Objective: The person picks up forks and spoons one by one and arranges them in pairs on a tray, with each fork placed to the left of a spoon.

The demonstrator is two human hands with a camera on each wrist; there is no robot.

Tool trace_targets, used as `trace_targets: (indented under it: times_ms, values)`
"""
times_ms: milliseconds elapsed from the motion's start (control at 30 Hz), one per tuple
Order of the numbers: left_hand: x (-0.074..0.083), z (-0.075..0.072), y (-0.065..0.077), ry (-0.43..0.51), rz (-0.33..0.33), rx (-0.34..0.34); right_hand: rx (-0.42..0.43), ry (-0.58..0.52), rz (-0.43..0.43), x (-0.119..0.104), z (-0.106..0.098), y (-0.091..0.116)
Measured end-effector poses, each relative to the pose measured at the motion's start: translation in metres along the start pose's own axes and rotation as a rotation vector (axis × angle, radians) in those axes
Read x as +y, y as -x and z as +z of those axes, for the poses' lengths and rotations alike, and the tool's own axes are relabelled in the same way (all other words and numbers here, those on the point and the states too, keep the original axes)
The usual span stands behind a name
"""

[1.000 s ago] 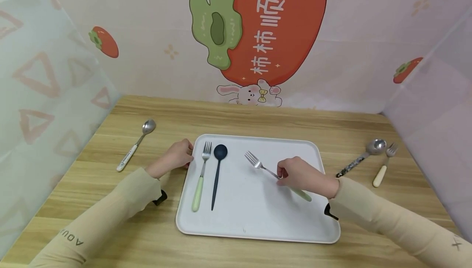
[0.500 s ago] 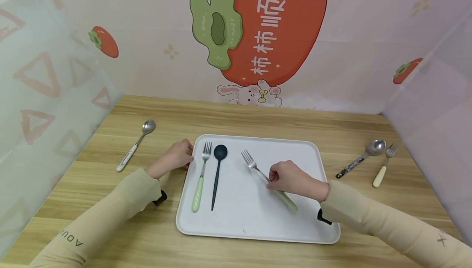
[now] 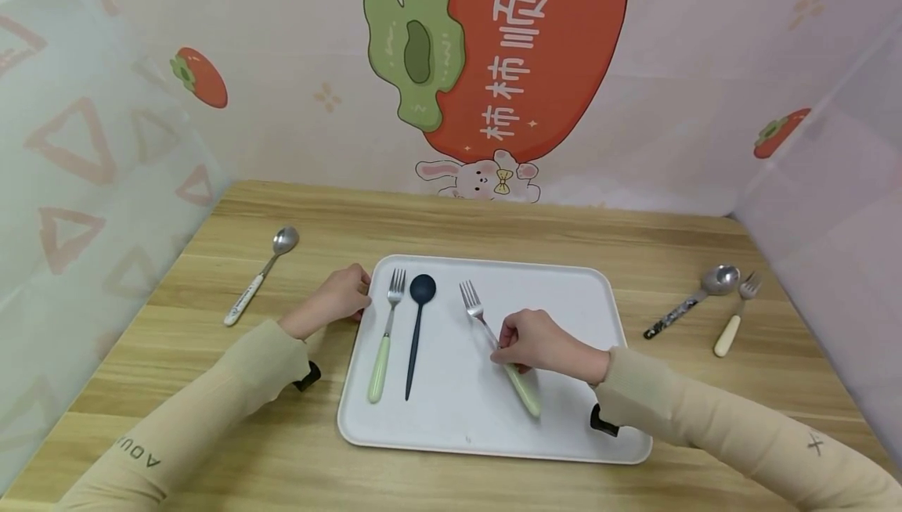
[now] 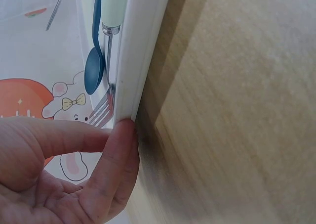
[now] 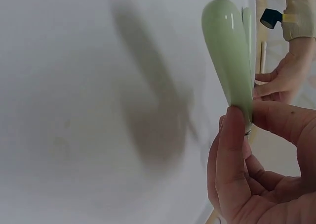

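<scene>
My right hand [image 3: 539, 341] pinches a fork [image 3: 524, 393] with a pale green handle between thumb and fingers, near where handle meets metal neck. In the right wrist view its handle [image 5: 224, 41] casts a shadow on the white tray [image 3: 479, 438]. The tines point away and slightly left. My left hand [image 3: 341, 293] pinches the tray's left rim, thumb above and fingers at its outer side in the left wrist view, by the tray edge [image 4: 140, 51]. A second green-handled fork [image 3: 380, 363] and a dark spoon [image 3: 423, 290] lie side by side on the tray's left part.
A spoon with a white handle [image 3: 244, 300] lies on the wooden table left of the tray. To the right lie a larger spoon with a speckled handle [image 3: 671, 318] and a small cream-handled fork [image 3: 728, 336]. Printed walls [image 3: 282, 128] stand behind and at both sides.
My right hand has moved left and slightly toward me with the fork, whose handle has swung closer to parallel with the other cutlery. The left hand stays at the tray rim.
</scene>
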State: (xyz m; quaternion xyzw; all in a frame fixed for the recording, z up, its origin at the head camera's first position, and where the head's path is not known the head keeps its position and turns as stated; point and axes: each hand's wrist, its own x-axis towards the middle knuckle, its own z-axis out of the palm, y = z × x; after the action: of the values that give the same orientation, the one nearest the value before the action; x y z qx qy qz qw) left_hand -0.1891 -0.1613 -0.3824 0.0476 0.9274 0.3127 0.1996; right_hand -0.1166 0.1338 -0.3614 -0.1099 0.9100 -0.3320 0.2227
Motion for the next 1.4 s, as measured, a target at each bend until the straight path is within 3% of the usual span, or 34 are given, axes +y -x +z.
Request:
trace_targets:
  times_ms: [500,1400]
  values:
    - [0.001,-0.001,-0.001,0.009,0.009,0.000,-0.002,-0.145,0.183,-0.021,0.010,-0.011]
    - [-0.001,0.001,-0.002,0.009,-0.013,-0.002,-0.059,-0.252,0.188,-0.029,0.036,-0.034]
